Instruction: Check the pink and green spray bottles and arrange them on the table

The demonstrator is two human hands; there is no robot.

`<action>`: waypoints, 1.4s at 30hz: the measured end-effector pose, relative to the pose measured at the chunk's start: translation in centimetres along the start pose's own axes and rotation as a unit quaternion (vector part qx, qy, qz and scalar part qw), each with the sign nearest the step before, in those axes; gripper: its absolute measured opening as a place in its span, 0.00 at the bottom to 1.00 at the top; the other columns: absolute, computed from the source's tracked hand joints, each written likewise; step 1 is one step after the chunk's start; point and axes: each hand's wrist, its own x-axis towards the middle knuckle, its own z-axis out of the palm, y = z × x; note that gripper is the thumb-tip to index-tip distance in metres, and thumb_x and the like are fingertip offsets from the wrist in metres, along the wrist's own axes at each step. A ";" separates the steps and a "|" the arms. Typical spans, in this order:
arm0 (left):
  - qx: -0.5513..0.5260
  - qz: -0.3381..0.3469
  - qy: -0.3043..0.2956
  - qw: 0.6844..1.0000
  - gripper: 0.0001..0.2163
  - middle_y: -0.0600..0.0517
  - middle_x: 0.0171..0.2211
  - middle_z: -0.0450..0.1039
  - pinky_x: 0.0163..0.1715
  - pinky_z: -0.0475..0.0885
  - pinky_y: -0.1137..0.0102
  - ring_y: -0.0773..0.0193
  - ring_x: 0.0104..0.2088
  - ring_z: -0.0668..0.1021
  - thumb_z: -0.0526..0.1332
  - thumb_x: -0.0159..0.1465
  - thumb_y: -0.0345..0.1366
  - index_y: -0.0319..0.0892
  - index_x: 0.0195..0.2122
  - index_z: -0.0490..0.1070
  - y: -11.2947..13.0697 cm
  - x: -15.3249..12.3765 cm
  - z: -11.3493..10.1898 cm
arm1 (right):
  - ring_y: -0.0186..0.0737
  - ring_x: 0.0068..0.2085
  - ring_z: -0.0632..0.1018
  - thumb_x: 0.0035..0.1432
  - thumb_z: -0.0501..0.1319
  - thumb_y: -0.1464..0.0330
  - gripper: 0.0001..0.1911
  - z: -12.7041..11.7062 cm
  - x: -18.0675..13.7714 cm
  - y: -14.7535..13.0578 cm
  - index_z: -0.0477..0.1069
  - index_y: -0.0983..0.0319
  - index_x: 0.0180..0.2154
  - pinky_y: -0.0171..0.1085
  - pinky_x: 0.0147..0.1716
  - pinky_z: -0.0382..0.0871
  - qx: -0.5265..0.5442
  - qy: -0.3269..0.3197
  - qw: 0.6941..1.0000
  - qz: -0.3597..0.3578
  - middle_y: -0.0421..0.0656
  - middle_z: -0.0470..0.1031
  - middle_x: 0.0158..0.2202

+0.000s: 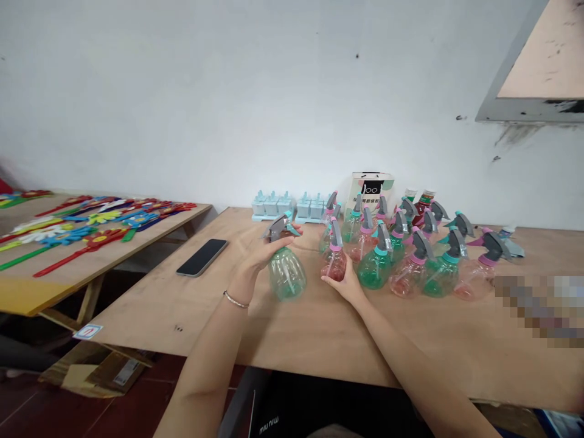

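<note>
My left hand (267, 249) is closed around the neck of a green spray bottle (287, 275) with a grey and teal trigger head; the bottle tilts slightly. To its right, my right hand (345, 283) grips the body of a pink spray bottle (333, 266) with a grey and pink head, at the left front of the group. Beside that hand a green spray bottle (374, 269) stands upright on the wooden table (292, 340). More pink and green bottles, including a pink spray bottle (407, 277), stand close together to the right.
A black phone (202, 257) lies on the table's left. Against the wall are a light blue popsicle mould (269, 207) and a paper bag (368, 191), with red-filled bottles (424, 204) nearby. Colourful hand-shaped toys (98, 238) cover another table at left.
</note>
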 end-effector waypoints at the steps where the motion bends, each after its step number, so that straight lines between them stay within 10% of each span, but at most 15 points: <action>1: -0.004 0.006 -0.003 1.000 0.17 0.46 0.45 0.78 0.55 0.71 0.59 0.54 0.49 0.79 0.68 0.54 0.43 0.41 0.43 0.76 0.6 0.3 0.3 | 0.55 0.65 0.68 0.44 0.73 0.54 0.55 0.0 0.0 0.0 0.47 0.59 0.67 0.55 0.64 0.61 -0.001 0.001 1.000 0.002 0.56 0.64 0.65; 6: -0.016 0.014 0.135 0.991 0.11 0.52 0.26 0.73 0.41 0.75 0.63 0.61 0.32 0.79 0.64 0.55 0.44 0.41 0.27 0.71 1.4 1.3 2.3 | 0.54 0.66 0.67 0.44 0.73 0.54 0.55 0.1 0.1 0.1 0.47 0.59 0.66 0.55 0.65 0.59 0.011 -0.007 1.000 -0.004 0.57 0.62 0.66; 12: -0.086 0.001 0.021 0.996 0.13 0.48 0.34 0.78 0.51 0.73 0.58 0.53 0.45 0.80 0.64 0.55 0.45 0.42 0.36 0.74 2.2 0.9 2.9 | 0.55 0.65 0.68 0.45 0.73 0.53 0.55 0.0 0.1 0.2 0.47 0.58 0.67 0.57 0.64 0.60 0.011 -0.007 1.000 0.000 0.56 0.63 0.65; 18: -0.093 -0.014 0.099 0.991 0.15 0.52 0.23 0.71 0.48 0.76 0.56 0.59 0.30 0.79 0.63 0.54 0.48 0.43 0.22 0.66 2.5 1.3 3.7 | 0.56 0.64 0.69 0.44 0.74 0.55 0.55 0.1 0.1 0.6 0.49 0.57 0.67 0.56 0.63 0.62 0.012 0.002 1.000 0.000 0.54 0.64 0.65; 25: -0.123 -0.021 0.013 0.992 0.13 0.49 0.33 0.77 0.54 0.71 0.57 0.52 0.47 0.80 0.65 0.53 0.45 0.42 0.33 0.74 3.5 1.4 4.8 | 0.57 0.64 0.68 0.44 0.74 0.56 0.57 0.3 0.2 1.1 0.46 0.59 0.67 0.57 0.63 0.61 0.026 -0.007 1.000 -0.001 0.57 0.63 0.65; 32: -0.134 -0.042 0.110 0.984 0.13 0.54 0.21 0.71 0.50 0.72 0.63 0.63 0.29 0.78 0.66 0.51 0.45 0.42 0.19 0.69 3.3 1.1 4.9 | 0.55 0.65 0.68 0.44 0.74 0.56 0.57 0.3 0.3 1.5 0.45 0.56 0.68 0.57 0.64 0.60 0.035 -0.012 0.999 -0.007 0.54 0.64 0.65; 37: -0.149 -0.043 0.002 0.988 0.11 0.50 0.31 0.78 0.53 0.71 0.63 0.57 0.41 0.80 0.66 0.52 0.45 0.41 0.27 0.76 3.7 1.0 4.9 | 0.54 0.65 0.68 0.48 0.71 0.54 0.54 0.3 0.2 1.2 0.44 0.56 0.67 0.58 0.64 0.60 0.023 -0.015 1.000 -0.011 0.54 0.63 0.65; 42: -0.132 -0.027 0.040 0.990 0.10 0.52 0.27 0.75 0.51 0.71 0.64 0.62 0.34 0.79 0.66 0.52 0.43 0.41 0.25 0.73 3.9 0.7 5.3 | 0.54 0.65 0.68 0.47 0.72 0.54 0.55 0.4 0.2 1.1 0.44 0.56 0.67 0.58 0.64 0.60 0.022 -0.009 1.000 -0.015 0.54 0.63 0.65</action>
